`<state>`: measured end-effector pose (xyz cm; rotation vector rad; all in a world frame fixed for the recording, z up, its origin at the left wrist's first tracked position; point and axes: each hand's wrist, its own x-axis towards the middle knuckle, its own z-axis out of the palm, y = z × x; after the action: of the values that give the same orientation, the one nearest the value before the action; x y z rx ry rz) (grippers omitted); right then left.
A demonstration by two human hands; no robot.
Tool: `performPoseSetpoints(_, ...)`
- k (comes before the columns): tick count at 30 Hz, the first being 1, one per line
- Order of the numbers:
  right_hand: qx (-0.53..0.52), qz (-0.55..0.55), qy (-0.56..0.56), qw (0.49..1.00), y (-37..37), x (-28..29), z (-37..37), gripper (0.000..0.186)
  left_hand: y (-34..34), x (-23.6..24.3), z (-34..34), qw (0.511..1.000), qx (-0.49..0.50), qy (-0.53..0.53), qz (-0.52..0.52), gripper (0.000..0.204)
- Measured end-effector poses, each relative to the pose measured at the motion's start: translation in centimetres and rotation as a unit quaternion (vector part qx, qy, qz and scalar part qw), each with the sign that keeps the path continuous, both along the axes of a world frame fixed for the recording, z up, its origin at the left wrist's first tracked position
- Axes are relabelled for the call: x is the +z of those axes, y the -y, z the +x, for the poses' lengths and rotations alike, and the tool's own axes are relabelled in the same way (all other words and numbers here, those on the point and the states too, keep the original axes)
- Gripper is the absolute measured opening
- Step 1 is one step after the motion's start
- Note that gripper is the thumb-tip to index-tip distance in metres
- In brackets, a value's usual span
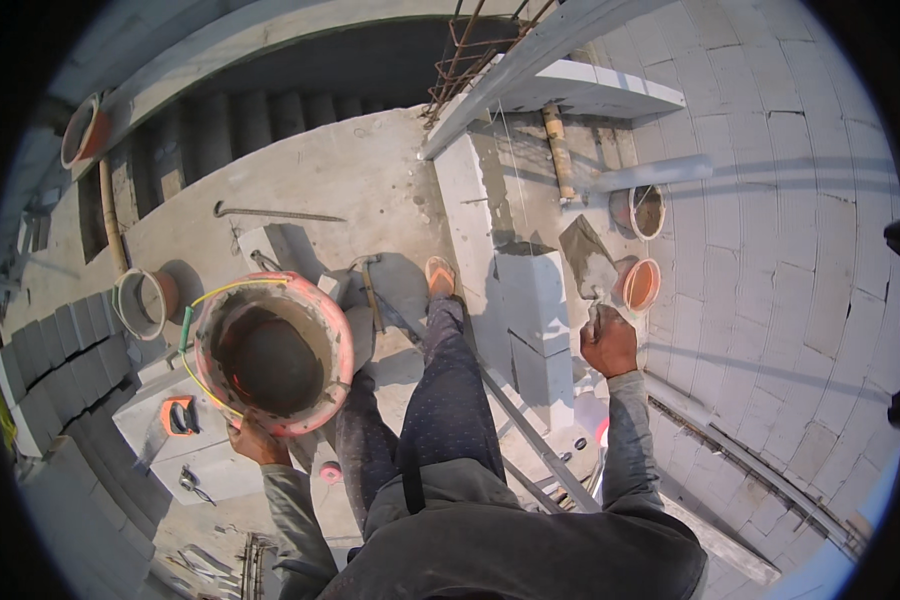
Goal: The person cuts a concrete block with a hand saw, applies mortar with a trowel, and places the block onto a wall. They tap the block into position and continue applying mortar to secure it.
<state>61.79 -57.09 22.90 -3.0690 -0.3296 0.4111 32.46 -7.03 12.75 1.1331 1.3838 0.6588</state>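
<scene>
While the left hand grasps the round, reddish plastic bucket of grey mortar, the right hand, nearer the pale rectangular block wall, clasps the grey metal trowel right of it, blade pointing forward, slightly left.

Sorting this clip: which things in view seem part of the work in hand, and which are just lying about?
Likely part of the work:
bucket of grey mix, held at its edge by the left hand
trowel, gripped in the right hand
white block wall, beside the trowel

Apparently just lying about:
hammer
bent metal rod
small pink round object
</scene>
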Motion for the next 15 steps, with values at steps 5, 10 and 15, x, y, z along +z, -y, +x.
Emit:
performPoseSetpoints(5,0.035,-0.236,-0.071,0.968,-1.4,-2.3,2.4,0.023,1.2,-0.4,1.5,0.999,-0.014,0.035,-0.015,0.028)
performPoseSetpoints(10,0.091,-0.37,-0.067,0.922,-3.3,-6.6,-0.4,0.025,2.0,-0.7,2.3,0.999,0.022,0.03,-0.032,0.027)
performPoseSetpoints(15,0.104,-0.373,-0.061,0.92,-3.0,-1.4,-2.5,0.018,1.8,-1.6,2.3,0.996,0.021,0.048,-0.065,0.022)
